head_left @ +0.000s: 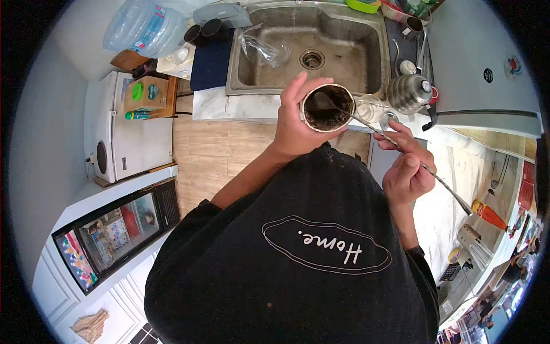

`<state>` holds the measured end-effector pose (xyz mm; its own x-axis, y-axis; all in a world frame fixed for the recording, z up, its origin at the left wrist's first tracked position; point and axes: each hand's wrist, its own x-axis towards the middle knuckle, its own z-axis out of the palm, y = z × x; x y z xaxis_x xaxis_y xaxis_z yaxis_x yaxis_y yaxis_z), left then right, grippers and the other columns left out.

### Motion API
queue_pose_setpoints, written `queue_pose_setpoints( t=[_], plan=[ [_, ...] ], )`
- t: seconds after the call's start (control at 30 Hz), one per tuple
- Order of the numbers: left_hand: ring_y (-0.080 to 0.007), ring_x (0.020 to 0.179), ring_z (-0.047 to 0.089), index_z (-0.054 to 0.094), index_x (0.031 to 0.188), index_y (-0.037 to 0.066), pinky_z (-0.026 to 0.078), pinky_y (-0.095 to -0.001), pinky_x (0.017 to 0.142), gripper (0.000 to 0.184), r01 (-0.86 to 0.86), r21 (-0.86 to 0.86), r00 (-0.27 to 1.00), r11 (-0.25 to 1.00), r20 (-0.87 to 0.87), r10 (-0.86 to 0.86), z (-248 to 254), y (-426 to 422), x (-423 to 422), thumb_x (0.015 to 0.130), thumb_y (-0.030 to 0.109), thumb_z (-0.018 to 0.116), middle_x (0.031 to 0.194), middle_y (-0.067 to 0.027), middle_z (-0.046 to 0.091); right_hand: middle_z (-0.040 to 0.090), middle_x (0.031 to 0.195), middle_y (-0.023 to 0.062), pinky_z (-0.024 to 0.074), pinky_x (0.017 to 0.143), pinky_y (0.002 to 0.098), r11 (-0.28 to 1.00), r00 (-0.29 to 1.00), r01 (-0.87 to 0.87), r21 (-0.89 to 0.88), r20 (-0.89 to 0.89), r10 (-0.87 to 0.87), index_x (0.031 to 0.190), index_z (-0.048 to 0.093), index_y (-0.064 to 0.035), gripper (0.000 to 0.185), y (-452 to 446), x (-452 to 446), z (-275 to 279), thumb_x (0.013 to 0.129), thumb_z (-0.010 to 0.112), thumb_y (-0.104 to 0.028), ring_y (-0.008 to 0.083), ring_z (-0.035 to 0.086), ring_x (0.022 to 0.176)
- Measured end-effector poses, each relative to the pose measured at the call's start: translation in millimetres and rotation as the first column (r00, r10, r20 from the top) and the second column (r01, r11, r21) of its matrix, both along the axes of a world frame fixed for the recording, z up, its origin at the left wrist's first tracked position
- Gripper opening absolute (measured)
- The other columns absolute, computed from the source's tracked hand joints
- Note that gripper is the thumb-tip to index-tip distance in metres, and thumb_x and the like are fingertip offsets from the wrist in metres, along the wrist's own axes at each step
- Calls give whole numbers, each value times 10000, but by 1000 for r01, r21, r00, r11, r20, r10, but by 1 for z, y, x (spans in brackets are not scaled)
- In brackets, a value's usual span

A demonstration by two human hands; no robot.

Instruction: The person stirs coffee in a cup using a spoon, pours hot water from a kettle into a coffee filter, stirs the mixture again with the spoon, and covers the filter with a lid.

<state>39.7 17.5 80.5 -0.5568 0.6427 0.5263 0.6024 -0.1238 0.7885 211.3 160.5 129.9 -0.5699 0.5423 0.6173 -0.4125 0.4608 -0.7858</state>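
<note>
My left hand [290,123] is wrapped round a round, pale-rimmed cup [306,122], tilted so that its mouth faces me. Dark brown, clumpy stuff [329,117] coats its inside. Between the fingers of my right hand [409,169] is a long metal bar spoon [448,188] with a twisted stem. Its bowl end reaches into the cup, partly lost against the dark contents; the other end points out to the lower right. Just beyond the cup, on the counter edge, stand a clear glass jar [369,108] and a small clear glass [389,119].
A steel sink [352,69] holds a crumpled clear plastic bag [266,50]. Right of it stand a steel gooseneck kettle [408,93] and a fridge [487,51]. Left are a dark mat [211,66], black cups [213,30] and a large water bottle [140,28]. A sauce bottle [488,214] lies far right.
</note>
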Motion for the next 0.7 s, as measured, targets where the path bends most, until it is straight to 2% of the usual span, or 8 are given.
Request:
queue_pose_setpoints(
  t=[0.1,0.2,0.4,0.5,0.6,0.7],
  plan=[
    [-312,1246,618,62,1546,76,531,-421,1060,1263,12,26,999,1000,-36,-11,1,2,0,667,63,969,1389,-252,537,730,867,231,518,978,634,1000,1000,0,6,-29,0,1070,612,32,368,0,-1,-4,1101,489,-313,352,750,772],
    [-315,1244,620,62,1547,79,534,-421,1058,1259,4,14,998,1000,-57,-3,1,1,1,671,60,966,1392,-252,535,742,844,220,548,938,606,1000,997,22,-8,-68,-23,1027,629,65,324,-3,-5,-4,1085,531,-239,302,764,775],
    [-318,1241,622,57,1549,79,536,-422,1052,1268,3,13,998,1000,-64,-2,2,0,1,666,54,967,1390,-251,535,743,845,212,547,957,595,1000,998,8,-24,-58,-9,1022,621,56,318,-7,-6,-7,1091,517,-237,294,766,773],
    [-317,1240,623,56,1550,79,537,-422,1050,1270,-3,5,997,1000,-77,4,3,-1,2,666,52,967,1391,-250,536,728,868,208,527,979,610,1000,999,-15,-28,-35,14,1101,587,23,330,-6,-4,-10,1101,489,-293,344,754,820],
    [-317,1239,623,57,1551,82,533,-421,1053,1271,2,10,997,1000,-72,-1,1,-1,2,664,52,967,1391,-249,538,719,854,215,547,967,571,995,999,-29,-95,-26,27,1087,560,25,327,-2,-5,-14,1117,446,-280,368,751,846],
    [-319,1238,624,61,1553,87,524,-428,1060,1274,23,24,996,999,-81,-21,-2,0,0,661,58,970,1384,-245,546,705,817,215,553,969,542,951,994,98,-293,71,-81,1067,542,25,335,-1,-2,-18,1133,382,-262,385,745,852]
  ],
)
